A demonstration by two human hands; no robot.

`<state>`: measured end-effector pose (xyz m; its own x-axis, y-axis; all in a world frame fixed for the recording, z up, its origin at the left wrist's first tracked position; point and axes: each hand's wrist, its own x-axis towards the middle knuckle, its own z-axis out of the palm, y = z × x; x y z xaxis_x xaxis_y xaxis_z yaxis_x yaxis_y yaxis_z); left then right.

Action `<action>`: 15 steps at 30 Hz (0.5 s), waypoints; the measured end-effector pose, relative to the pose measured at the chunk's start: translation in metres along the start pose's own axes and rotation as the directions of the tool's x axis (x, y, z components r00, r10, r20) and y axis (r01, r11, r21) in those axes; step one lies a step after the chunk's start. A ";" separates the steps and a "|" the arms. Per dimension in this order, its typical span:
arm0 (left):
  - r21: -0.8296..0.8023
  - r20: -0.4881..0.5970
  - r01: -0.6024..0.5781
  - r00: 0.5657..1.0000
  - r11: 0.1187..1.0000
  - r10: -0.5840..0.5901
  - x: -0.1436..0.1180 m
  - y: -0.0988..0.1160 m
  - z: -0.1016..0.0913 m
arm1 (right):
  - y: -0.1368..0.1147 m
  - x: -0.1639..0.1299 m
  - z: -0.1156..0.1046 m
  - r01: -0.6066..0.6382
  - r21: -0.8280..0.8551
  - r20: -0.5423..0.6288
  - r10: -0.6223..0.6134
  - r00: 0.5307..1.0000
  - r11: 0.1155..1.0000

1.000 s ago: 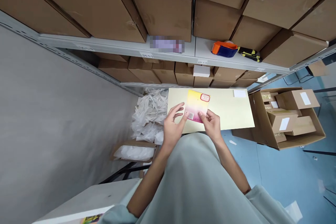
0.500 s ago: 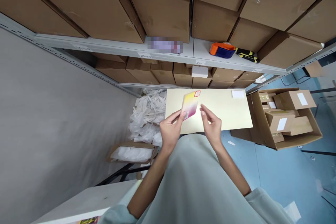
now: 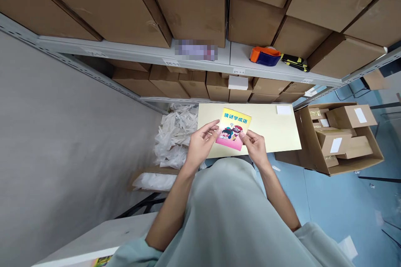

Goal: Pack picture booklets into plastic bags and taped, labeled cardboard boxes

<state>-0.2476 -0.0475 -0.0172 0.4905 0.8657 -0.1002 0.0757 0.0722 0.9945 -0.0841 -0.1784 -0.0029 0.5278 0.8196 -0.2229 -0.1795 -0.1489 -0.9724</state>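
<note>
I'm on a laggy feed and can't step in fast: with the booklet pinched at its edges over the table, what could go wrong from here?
1. The small booklet is held only by fingertips of the left hand and right hand; it could slip.
2. It hangs near the front edge of the yellow table, so a drop might miss it and land on the floor.
3. The pile of plastic bags sits beside the table; a dropped booklet could slide in there.

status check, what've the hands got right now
Left hand and right hand both pinch the small booklet, cover side up. Held over the pale yellow table. Nothing between the hands and the booklet.
</note>
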 end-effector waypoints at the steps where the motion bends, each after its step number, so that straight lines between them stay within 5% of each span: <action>1: -0.002 0.020 -0.010 1.000 1.000 0.010 0.001 -0.001 -0.001 | 0.001 -0.001 0.001 -0.003 0.021 -0.008 0.004 1.000 1.000; 5: 0.108 0.015 -0.160 0.987 0.981 0.159 -0.003 0.003 0.000 | 0.003 -0.001 0.005 0.039 0.093 -0.089 -0.031 0.996 0.995; 10: 0.182 0.040 -0.389 0.921 0.903 0.388 -0.007 0.011 0.002 | -0.006 -0.005 0.001 0.265 -0.042 -0.097 -0.268 0.959 0.963; 15: 0.139 0.013 -0.404 0.914 0.904 0.406 -0.011 0.003 0.001 | -0.004 -0.008 0.000 0.343 -0.122 -0.067 -0.352 0.934 0.931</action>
<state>-0.2524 -0.0574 -0.0133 0.4901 0.8139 0.3119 -0.0088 -0.3532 0.9355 -0.0878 -0.1840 0.0032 0.6112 0.7808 0.1299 0.1152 0.0746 -0.9905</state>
